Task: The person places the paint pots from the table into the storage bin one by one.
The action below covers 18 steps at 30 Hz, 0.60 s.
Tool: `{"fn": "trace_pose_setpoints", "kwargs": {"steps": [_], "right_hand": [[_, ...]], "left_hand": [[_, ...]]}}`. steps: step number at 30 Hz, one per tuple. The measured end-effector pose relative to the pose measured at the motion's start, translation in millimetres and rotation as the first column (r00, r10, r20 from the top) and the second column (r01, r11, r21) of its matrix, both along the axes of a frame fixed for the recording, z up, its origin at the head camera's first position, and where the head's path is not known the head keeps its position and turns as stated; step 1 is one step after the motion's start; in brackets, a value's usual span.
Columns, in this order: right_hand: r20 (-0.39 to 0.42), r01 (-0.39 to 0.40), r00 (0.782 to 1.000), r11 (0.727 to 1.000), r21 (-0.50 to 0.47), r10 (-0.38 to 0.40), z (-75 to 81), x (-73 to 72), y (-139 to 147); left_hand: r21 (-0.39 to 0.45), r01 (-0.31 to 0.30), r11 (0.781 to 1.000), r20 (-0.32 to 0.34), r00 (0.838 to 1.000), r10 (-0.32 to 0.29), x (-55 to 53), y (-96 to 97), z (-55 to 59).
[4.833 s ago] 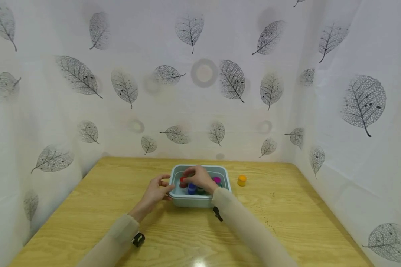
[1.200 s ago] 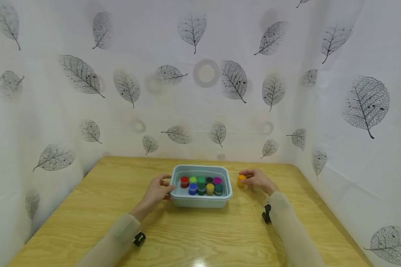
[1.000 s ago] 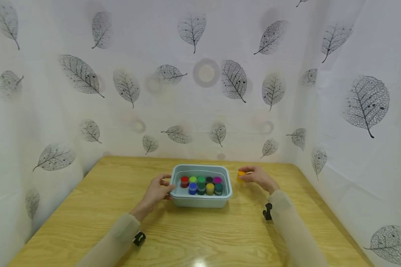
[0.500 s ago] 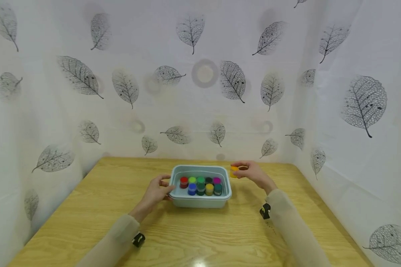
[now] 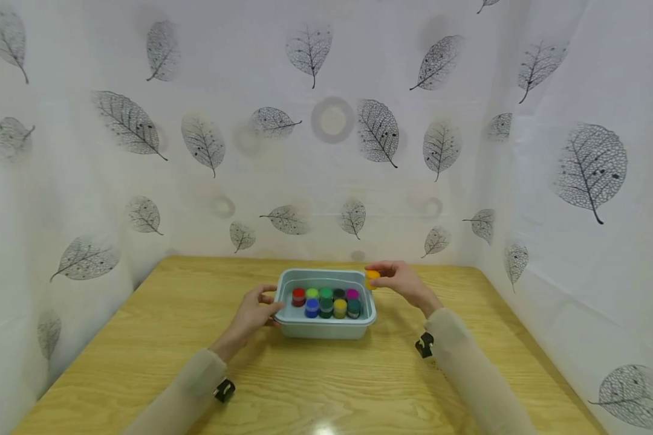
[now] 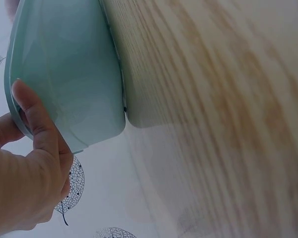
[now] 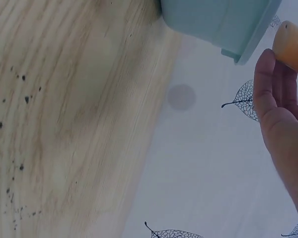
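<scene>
My left hand [image 5: 252,312] grips the left rim of a pale blue-green plastic tub [image 5: 323,330], and in the left wrist view its thumb [image 6: 37,111] lies along the outer wall. Raised at the tub's back right corner, a small orange paint jar [image 5: 372,280] is pinched between thumb and fingers of my right hand [image 5: 405,283]. The right wrist view shows this orange jar [image 7: 291,47] above the tub's rim level. Inside the tub, several similar jars stand in two rows, among them a red jar [image 5: 298,297], a blue jar [image 5: 312,308] and a magenta-lidded jar [image 5: 352,295].
The tub stands on a wood-grain table [image 5: 305,386]. A white leaf-print curtain [image 5: 326,181] hangs behind the table and along both sides. Dark specks [image 7: 22,99] mark the tabletop on the right. A black wrist camera [image 5: 425,345] sits under the right sleeve.
My right hand has let go of the red jar in the tub, gone to the orange jar on the table, lifted it and carried it left to the tub's rim. The left hand stays put.
</scene>
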State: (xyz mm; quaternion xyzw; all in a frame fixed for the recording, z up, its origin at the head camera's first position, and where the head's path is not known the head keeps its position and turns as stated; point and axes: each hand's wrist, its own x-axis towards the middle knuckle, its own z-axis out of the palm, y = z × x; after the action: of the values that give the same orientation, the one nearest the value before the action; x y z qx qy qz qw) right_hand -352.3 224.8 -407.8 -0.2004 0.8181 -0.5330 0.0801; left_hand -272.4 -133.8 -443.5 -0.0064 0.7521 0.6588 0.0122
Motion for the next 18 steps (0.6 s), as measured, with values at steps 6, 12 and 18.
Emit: {"fn": "trace_pose_setpoints", "kwargs": {"steps": [6, 12, 18], "right_hand": [[0.033, -0.019, 0.999, 0.999, -0.031, 0.020, 0.1, 4.6, -14.9], [0.069, -0.050, 0.996, 0.997, -0.053, 0.053, -0.6, 7.5, -35.0], [0.103, -0.102, 0.989, 0.993, -0.061, 0.108, -2.8, 8.9, -52.2]], "left_hand": [[0.000, -0.003, 1.000, 0.010, 1.000, 0.003, -0.3, 0.0, 1.4], [-0.002, -0.005, 1.000, 0.009, 1.000, 0.005, -2.6, 0.2, 1.4], [0.002, -0.004, 1.000, 0.014, 1.000, 0.004, -2.9, -0.2, -0.6]]}}
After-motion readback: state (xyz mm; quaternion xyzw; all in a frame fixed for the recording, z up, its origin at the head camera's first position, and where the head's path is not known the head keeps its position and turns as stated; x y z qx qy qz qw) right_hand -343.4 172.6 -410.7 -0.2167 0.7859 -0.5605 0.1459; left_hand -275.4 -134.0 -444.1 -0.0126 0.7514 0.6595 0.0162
